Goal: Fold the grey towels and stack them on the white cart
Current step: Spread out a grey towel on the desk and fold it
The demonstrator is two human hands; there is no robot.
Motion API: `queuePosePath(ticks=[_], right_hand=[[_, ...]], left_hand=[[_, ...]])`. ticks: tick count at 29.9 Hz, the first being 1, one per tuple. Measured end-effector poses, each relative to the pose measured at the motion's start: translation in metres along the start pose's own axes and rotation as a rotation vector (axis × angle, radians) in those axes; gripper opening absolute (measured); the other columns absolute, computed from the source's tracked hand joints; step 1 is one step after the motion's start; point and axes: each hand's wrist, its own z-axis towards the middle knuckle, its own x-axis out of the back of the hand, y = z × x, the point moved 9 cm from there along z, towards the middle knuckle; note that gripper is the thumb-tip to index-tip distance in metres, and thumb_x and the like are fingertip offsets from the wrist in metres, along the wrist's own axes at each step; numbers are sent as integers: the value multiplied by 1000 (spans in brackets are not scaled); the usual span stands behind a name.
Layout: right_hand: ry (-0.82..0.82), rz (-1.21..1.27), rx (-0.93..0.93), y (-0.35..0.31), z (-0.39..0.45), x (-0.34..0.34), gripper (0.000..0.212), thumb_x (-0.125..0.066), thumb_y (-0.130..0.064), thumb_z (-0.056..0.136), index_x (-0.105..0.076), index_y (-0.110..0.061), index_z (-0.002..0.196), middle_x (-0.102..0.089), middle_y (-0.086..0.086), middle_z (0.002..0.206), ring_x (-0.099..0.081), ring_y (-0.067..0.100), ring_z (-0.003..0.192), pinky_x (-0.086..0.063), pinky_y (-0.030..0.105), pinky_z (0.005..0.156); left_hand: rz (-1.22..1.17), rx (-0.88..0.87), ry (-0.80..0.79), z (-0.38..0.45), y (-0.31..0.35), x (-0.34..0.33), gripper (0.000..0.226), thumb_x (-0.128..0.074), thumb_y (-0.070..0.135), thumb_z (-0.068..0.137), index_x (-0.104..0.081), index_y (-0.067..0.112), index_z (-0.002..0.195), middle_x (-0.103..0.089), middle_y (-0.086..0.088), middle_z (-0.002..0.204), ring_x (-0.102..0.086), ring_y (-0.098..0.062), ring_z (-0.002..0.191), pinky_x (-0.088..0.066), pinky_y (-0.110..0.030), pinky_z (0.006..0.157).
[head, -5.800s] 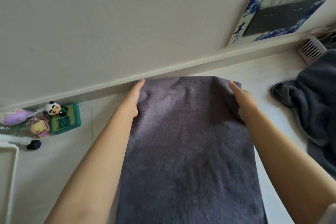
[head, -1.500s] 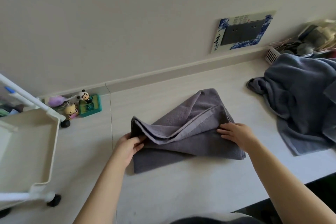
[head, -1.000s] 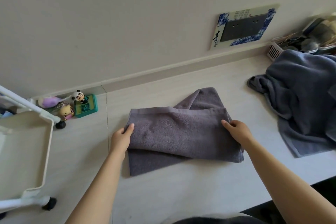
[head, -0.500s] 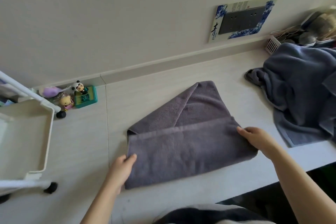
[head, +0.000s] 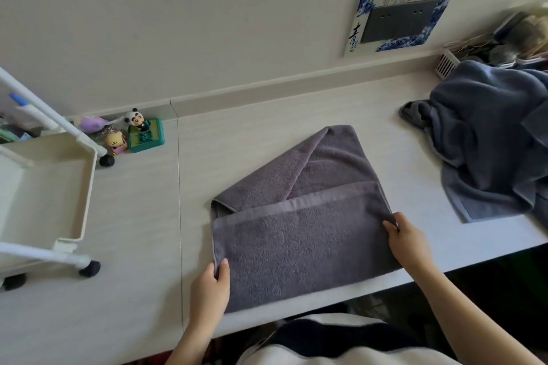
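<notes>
I am partway through the first towel, by my reading. The purple-grey towel (head: 299, 234) lies on the bench (head: 142, 216) in front of me, its near half doubled over so that a hemmed band runs across the middle, while the far part still pokes out behind it in a skewed, uneven flap. So one fold is laid down but not squared off.

My left hand (head: 209, 287) has its grip closed on the towel's near left edge, thumb on top and fingers tucked under the cloth. My right hand (head: 407, 241) pinches the right edge of the folded layer, just at the end of the hemmed band.

Left to do, as I judge it: straighten that crooked back portion, fold the towel down to a compact size, and carry it to the white cart (head: 44, 195), which stands at my left, well apart from the towel; the part of its top tray I can see holds no towel. To my right a heap of blue-grey towels (head: 489, 139) sits unfolded on the bench, how many I cannot tell. Most of the job therefore lies ahead.
</notes>
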Motion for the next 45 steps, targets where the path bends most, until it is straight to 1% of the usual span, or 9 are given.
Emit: queuePosePath(ticks=[4,7,10,21,27,34,39,43,45], right_hand=[[39,-38,-36,2,-1,1,16,-37,-28,100,-40,-14,95,-52,6,80,-46,26,66,-35,34,61],[57,-96,-40,0,-5,-1,24,-39,-39,98,-39,-14,97,-55,4,77,-51,24,64,-37,33,57],[81,-85,-25,-1,-4,-2,24,-39,-39,98,-40,-15,95,-57,5,76,-53,26,64,-42,35,58],[167,253,26,-25,4,22,22,-45,-29,97,-45,-9,90,-53,5,75,-50,26,70,-36,33,58],[98,27,-60,5,1,-8,21,-41,-32,99,-43,-12,95,-58,10,82,-53,30,70,-39,35,59],[107,-3,-65,8,2,-16,19,-35,-31,100,-41,-13,97,-58,8,80,-52,26,65,-41,34,59],[125,-49,-95,9,3,-17,21,-34,-31,101,-41,-12,99,-61,10,86,-52,26,65,-39,34,58],[168,-188,-134,1,0,-13,26,-30,-29,100,-42,-12,115,-57,11,114,-57,30,87,-42,36,68],[191,-406,-61,-13,-1,-9,42,-36,-21,96,-31,-14,137,-42,12,136,-45,30,116,-36,40,95]], left_hand=[[-7,41,-38,6,-5,-2,39,-51,30,93,-43,9,61,-50,-7,55,-50,-28,59,-35,-34,56],[-20,21,-35,11,0,-5,34,-51,43,92,-60,13,81,-67,-8,79,-62,-32,82,-43,-34,68],[-92,24,-11,15,5,-8,30,-50,37,95,-64,12,102,-69,-11,99,-61,-32,97,-45,-34,78],[-173,-101,201,36,54,27,33,-47,28,97,-51,2,78,-56,-12,69,-51,-32,68,-35,-34,61],[117,-164,127,26,29,-3,29,-44,28,97,-54,2,88,-63,-21,73,-60,-40,70,-48,-42,59],[315,-196,160,28,33,-9,29,-44,28,97,-54,1,93,-65,-27,75,-63,-43,71,-42,-39,56],[419,-203,170,30,34,-13,23,-57,24,91,-55,2,83,-62,-23,59,-60,-41,52,-40,-34,48],[479,-280,226,32,35,-13,24,-69,20,83,-49,6,80,-59,-19,60,-57,-37,47,-40,-33,40],[495,-322,324,36,36,-6,31,-71,20,79,-53,5,98,-59,-23,78,-59,-39,65,-45,-40,51]])
